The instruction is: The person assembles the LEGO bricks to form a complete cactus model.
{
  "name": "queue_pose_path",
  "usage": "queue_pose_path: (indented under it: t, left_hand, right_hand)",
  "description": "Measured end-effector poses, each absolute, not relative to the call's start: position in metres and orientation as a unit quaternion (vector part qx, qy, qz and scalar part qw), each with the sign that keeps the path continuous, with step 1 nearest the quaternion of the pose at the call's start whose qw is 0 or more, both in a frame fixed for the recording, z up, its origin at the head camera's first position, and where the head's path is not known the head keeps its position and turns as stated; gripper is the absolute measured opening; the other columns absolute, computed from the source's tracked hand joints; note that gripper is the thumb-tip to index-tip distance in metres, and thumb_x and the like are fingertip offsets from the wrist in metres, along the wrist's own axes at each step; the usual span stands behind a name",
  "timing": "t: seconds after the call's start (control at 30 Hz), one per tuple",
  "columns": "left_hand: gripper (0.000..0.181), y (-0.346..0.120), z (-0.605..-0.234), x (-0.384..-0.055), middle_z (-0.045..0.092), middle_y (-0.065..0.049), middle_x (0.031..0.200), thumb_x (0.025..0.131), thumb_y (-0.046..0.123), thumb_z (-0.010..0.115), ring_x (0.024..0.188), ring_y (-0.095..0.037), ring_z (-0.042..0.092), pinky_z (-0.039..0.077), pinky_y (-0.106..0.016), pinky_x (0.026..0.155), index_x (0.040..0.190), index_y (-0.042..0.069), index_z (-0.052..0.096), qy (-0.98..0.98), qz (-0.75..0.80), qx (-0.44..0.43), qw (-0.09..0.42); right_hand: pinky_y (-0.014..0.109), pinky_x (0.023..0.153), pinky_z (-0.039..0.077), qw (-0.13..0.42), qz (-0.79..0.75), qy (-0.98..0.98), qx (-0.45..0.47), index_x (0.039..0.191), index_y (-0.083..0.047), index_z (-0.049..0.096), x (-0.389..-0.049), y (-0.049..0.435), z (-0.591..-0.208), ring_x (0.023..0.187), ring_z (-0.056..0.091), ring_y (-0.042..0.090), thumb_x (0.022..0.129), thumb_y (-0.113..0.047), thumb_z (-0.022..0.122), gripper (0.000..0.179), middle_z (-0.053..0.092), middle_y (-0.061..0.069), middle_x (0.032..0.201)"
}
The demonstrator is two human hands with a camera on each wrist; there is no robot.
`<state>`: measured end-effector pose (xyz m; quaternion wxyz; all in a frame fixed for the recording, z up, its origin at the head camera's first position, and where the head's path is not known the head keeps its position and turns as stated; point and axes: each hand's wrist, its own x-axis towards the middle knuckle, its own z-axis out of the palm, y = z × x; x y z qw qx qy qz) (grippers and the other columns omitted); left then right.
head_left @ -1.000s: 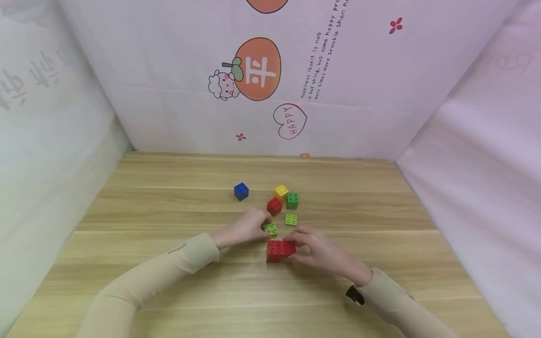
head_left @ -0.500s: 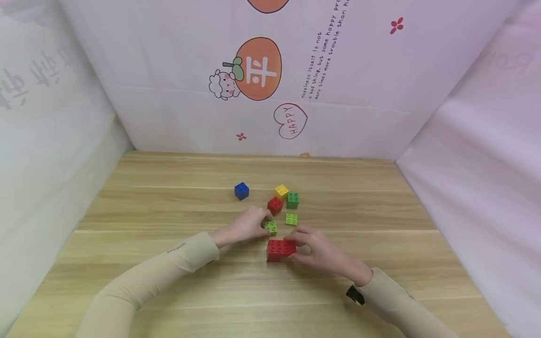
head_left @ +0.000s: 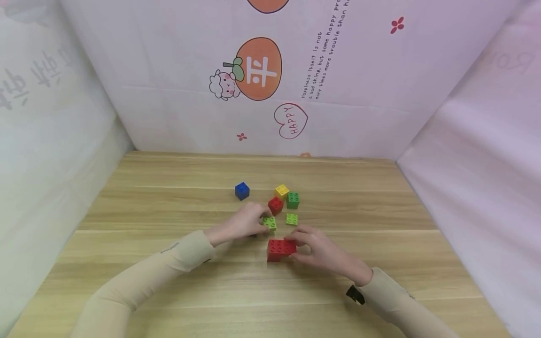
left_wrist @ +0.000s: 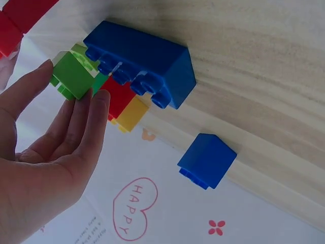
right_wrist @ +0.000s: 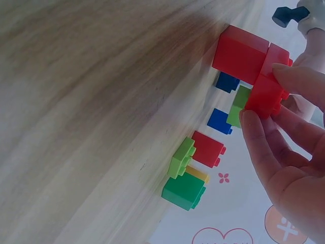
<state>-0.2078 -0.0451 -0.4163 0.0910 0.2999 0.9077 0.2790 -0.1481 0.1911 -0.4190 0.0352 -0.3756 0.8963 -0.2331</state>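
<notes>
Just now the left grip [head_left: 242, 221], pinching a green block [head_left: 270, 223], has edged slightly away from the long red block [head_left: 276, 251] pinched in the right grip [head_left: 318, 249], towards the red cube [head_left: 275, 205] on the counter [head_left: 253, 300], so the held pieces seem not yet joined

The person wears long sleeves, and both are light tan. The left sleeve [head_left: 148, 277] is mostly smooth, with soft wrinkles near the elbow. Small dark letters [head_left: 170, 247] sit close to the left cuff [head_left: 197, 251], too blurry to read. The right sleeve [head_left: 399, 307] is the same tan and has a tiny dark mark [head_left: 409, 295] near its edge. A chunky black bit [head_left: 354, 294] pokes out by the right cuff [head_left: 373, 281]. In the right wrist view, a dark, knobby bit [right_wrist: 290, 17] sticks out by the left cuff too. The left grip [head_left: 242, 222] and right grip [head_left: 323, 253] are bare hands.
</notes>
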Motion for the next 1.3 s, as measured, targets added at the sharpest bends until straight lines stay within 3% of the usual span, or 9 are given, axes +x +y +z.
queue_pose_path:
  t: [0.6, 1.0, 1.3]
  left_hand:
    - [0.031, -0.066, -0.4, -0.197, 0.074, -0.01, 0.112, 0.083, 0.008, 0.078, 0.106, -0.022, 0.069, 0.059, -0.037, 0.093, 0.112, 0.004, 0.071, 0.908, 0.283, 0.301, 0.062]
    - [0.029, -0.072, -0.392, -0.183, 0.074, -0.004, 0.104, 0.082, 0.012, 0.08, 0.094, -0.017, 0.068, 0.06, -0.034, 0.084, 0.109, 0.009, 0.072, 0.904, 0.3, 0.3, 0.045]
    - [0.027, -0.072, -0.391, -0.177, 0.073, -0.005, 0.1, 0.081, 0.008, 0.079, 0.09, -0.019, 0.067, 0.06, -0.04, 0.083, 0.107, 0.008, 0.071, 0.893, 0.323, 0.312, 0.039]
  right_hand:
    - [0.025, 0.083, 0.06, 0.052, -0.238, 0.899, -0.364, 0.119, -0.008, 0.068, -0.151, 0.191, -0.422, 0.098, 0.069, 0.014, 0.083, -0.014, 0.078, 0.037, 0.071, 0.004, 0.113]
    - [0.025, 0.082, 0.061, 0.05, -0.24, 0.897, -0.367, 0.119, -0.007, 0.068, -0.152, 0.189, -0.421, 0.096, 0.07, 0.013, 0.083, -0.013, 0.079, 0.038, 0.071, 0.005, 0.111]
    - [0.025, 0.082, 0.061, 0.046, -0.244, 0.896, -0.369, 0.119, -0.007, 0.069, -0.153, 0.188, -0.421, 0.096, 0.069, 0.013, 0.083, -0.014, 0.079, 0.038, 0.071, 0.004, 0.11]
